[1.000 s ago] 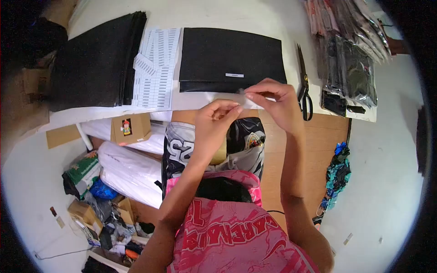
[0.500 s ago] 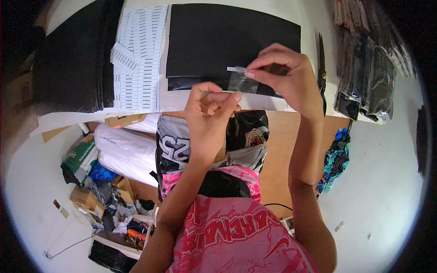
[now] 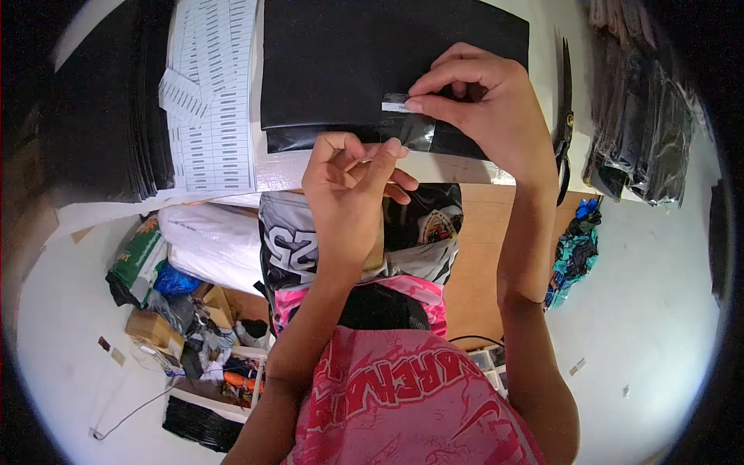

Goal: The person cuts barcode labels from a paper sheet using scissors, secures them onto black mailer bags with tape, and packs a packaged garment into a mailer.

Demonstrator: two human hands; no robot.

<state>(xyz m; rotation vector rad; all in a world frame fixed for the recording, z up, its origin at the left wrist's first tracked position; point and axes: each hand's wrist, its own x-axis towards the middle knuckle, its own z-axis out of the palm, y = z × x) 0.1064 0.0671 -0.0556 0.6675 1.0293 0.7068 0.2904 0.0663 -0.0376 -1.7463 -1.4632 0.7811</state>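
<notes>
A small clear plastic piece (image 3: 418, 133) is stretched between my two hands, with a white label strip (image 3: 394, 106) at its top end. My right hand (image 3: 484, 97) pinches that upper end between thumb and forefinger. Lower and to the left, my left hand (image 3: 353, 174) is closed in a pinch at the bottom edge, its other fingers curled. Behind both hands lies a flat black pouch or sheet (image 3: 341, 62) on the white table. Whether the plastic is tape or a little bag I cannot tell.
Printed label sheets (image 3: 221, 116) lie left of the black sheet, beside a stack of black sheets (image 3: 101, 116). Scissors (image 3: 566, 124) rest on the right, near clear-wrapped dark packages (image 3: 647, 139). Below left are a white roll (image 3: 213, 240) and a cardboard box (image 3: 155, 332).
The right hand has risen slightly with the labelled end, and the label now faces more toward me. The view has shifted a little, so the table sits higher.
</notes>
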